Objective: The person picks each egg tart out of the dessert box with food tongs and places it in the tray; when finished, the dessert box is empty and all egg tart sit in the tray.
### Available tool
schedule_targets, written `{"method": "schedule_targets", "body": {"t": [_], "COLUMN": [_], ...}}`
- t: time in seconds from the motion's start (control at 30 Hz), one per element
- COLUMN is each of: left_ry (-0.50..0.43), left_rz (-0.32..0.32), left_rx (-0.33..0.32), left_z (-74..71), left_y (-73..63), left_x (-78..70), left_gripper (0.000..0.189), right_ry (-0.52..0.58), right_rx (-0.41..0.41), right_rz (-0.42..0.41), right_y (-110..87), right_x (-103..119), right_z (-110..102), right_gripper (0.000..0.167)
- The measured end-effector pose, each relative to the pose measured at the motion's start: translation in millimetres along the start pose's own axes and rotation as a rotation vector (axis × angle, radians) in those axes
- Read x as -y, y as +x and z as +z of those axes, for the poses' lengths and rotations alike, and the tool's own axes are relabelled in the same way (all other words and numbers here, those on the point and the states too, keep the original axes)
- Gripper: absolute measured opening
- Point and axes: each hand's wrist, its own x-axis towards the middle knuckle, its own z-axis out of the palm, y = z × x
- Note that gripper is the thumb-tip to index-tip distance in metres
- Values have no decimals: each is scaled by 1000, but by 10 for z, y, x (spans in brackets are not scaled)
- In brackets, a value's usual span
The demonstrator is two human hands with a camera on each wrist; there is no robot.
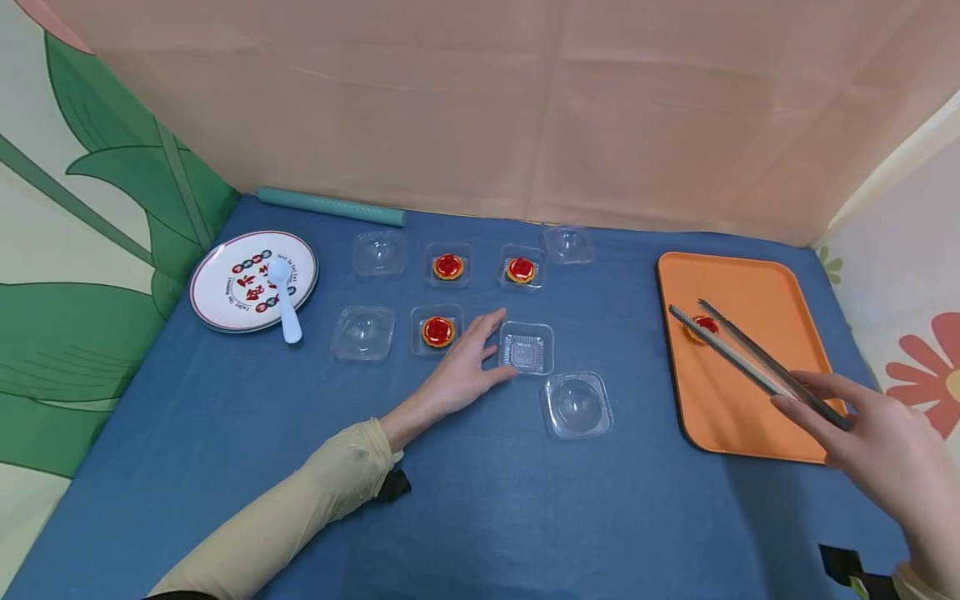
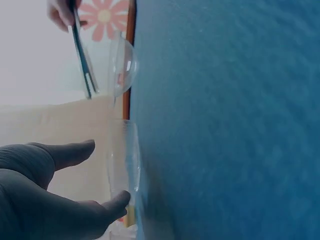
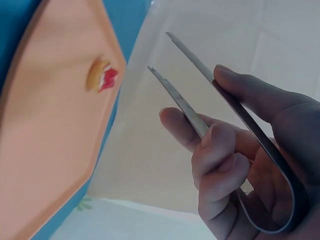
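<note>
My right hand [image 1: 892, 442] grips metal tongs [image 1: 750, 358], their arms spread apart. Below the tips in the head view, a small tart with red topping [image 3: 102, 75] lies on the orange tray [image 1: 757, 287]. My left hand [image 1: 468, 362] reaches over the table, fingers extended and thumb apart, beside a clear plastic box base [image 1: 527, 354]. In the left wrist view, its thumb [image 2: 72, 154] and a finger [image 2: 117, 204] point toward that base [image 2: 124, 155]. Nearest on the left hand's other side, a tart [image 1: 438, 332] sits in a clear box base.
Two more tarts [image 1: 448, 267] [image 1: 521, 269] sit in clear bases behind. Domed clear lids [image 1: 577, 406] [image 1: 363, 333] [image 1: 379, 253] [image 1: 568, 245] lie around them. On the left, a light blue spoon [image 1: 285, 300] rests on a white plate [image 1: 217, 292]. A teal rod [image 1: 330, 206] lies along the back edge.
</note>
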Motion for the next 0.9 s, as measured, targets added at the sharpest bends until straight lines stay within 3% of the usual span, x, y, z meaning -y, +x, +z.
{"method": "schedule_targets", "body": {"t": [0.27,0.53,0.7,0.9], "left_ry": [-2,71,74,123], "left_rz": [46,99,89,63], "left_rx": [-32,-130,-193,-210], "left_z": [-181,-448,-615,-768], "left_y": [-57,-137,-189,-262], "left_x": [-68,-111,-80,34], "left_gripper": [83,78,76,77], "right_ry": [-18,25,40,16], "right_rx": [47,22,6,-19], "right_rz": [-66,-214,-290,-412], "right_y": [-6,63,156,271], "right_x": [278,542,709,953], "right_z": [-6,32,81,183], "right_gripper": [65,52,51,50]}}
